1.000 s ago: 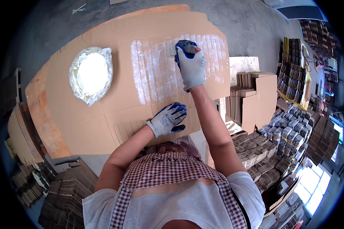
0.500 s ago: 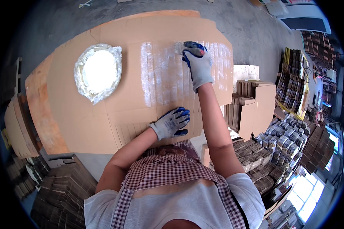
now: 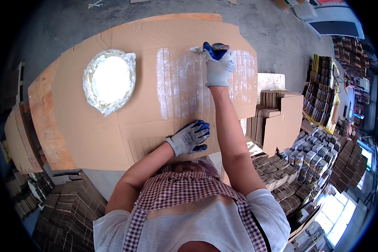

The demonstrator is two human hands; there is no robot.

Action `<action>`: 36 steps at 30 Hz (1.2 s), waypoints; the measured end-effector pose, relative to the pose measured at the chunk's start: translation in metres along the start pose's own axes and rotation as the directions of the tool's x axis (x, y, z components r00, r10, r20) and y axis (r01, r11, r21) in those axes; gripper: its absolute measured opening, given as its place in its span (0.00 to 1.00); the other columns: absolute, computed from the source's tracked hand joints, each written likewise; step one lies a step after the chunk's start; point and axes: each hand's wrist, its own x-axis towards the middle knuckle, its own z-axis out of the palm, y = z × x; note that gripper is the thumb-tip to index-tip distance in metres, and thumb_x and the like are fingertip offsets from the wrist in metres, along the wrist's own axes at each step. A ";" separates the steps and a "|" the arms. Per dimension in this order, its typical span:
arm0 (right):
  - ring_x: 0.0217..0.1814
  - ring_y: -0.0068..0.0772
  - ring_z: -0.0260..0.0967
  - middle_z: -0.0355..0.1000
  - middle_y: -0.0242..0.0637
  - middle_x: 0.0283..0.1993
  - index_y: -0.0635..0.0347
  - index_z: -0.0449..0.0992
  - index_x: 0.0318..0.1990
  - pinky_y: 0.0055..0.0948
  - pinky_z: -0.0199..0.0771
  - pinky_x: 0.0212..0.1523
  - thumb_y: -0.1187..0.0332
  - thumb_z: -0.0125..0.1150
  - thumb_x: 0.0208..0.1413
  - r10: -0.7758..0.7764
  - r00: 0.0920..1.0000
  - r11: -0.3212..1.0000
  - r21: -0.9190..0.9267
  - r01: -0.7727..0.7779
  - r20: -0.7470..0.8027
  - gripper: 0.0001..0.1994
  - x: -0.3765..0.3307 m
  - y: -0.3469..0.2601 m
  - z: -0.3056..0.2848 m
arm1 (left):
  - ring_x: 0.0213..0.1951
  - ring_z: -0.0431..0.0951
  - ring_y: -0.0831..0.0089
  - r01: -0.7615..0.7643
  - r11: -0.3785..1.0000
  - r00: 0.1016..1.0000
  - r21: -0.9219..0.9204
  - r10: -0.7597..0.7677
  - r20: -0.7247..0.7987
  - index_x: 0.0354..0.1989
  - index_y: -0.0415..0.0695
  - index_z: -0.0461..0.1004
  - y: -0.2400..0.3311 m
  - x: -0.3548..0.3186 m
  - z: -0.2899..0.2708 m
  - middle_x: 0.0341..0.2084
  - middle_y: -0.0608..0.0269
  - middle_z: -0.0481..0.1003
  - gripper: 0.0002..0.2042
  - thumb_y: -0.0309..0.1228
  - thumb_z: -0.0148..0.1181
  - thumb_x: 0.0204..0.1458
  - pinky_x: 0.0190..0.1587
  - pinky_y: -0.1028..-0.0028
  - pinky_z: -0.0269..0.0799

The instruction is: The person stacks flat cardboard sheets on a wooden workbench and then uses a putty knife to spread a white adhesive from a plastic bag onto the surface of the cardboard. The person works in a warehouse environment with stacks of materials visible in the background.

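My right hand [image 3: 219,67], in a grey-white work glove with blue fingers, is closed around a brush [image 3: 196,50]. Its pale bristles point left, at the far part of several cardboard strips [image 3: 182,86] laid side by side and smeared with a wet-looking white paste. Whether the bristles touch the strips I cannot tell. My left hand [image 3: 190,137], gloved the same way, lies flat with fingers stretched out on the near ends of the strips. To the left, a plastic-wrapped round basin [image 3: 88,90] stands on the large cardboard sheet [image 3: 77,134]; its inside is glaring white.
Under the sheet, a wooden tabletop [image 3: 50,126] shows along the left and far edges. Flat cardboard pieces [image 3: 283,119] stand stacked just right of the table. Bundled cardboard stacks [image 3: 311,151] fill the floor on the right, and another stack [image 3: 69,210] sits at lower left.
My right hand has turned at the wrist and shifted a little, so the brush now points left with its bristles in plain sight. The left hand stays almost where it was.
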 end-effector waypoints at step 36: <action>0.46 0.49 0.75 0.75 0.45 0.46 0.58 0.76 0.50 0.40 0.75 0.45 0.68 0.69 0.53 0.094 0.935 0.963 -0.270 0.002 0.342 0.17 -0.040 -0.018 -0.077 | 0.63 0.66 0.53 -0.020 0.996 0.999 0.088 0.023 -0.023 0.56 0.43 0.72 -0.002 -0.005 0.011 0.59 0.53 0.70 0.27 0.52 0.55 0.60 0.70 0.54 0.58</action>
